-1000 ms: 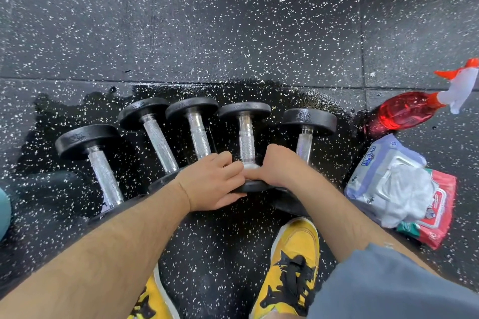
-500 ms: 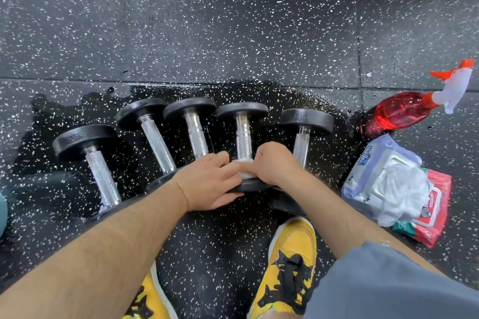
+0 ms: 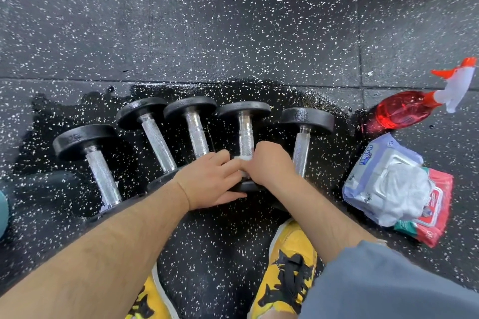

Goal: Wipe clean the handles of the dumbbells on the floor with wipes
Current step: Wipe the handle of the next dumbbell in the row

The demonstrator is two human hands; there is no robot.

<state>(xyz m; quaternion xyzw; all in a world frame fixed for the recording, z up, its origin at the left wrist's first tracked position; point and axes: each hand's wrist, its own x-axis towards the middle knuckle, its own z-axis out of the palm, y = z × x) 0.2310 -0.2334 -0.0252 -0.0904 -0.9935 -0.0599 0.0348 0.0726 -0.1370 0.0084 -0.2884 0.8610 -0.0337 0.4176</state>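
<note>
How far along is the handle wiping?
Done: cannot tell; the handles look alike. In hand: the right hand grips a white wipe low on the handle of the fourth dumbbell from the left, left hand beside it. Left: that handle's far part at least.

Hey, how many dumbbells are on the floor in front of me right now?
5 black-headed, steel-handled dumbbells in a row on the speckled floor: far-left dumbbell, second dumbbell, middle dumbbell, fourth dumbbell gripped by the right hand, far-right dumbbell. None appears hidden.

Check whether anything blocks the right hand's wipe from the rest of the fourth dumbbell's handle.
Nothing visible does. The right hand holds the wipe at the near end; the handle beyond it is bare.
</note>
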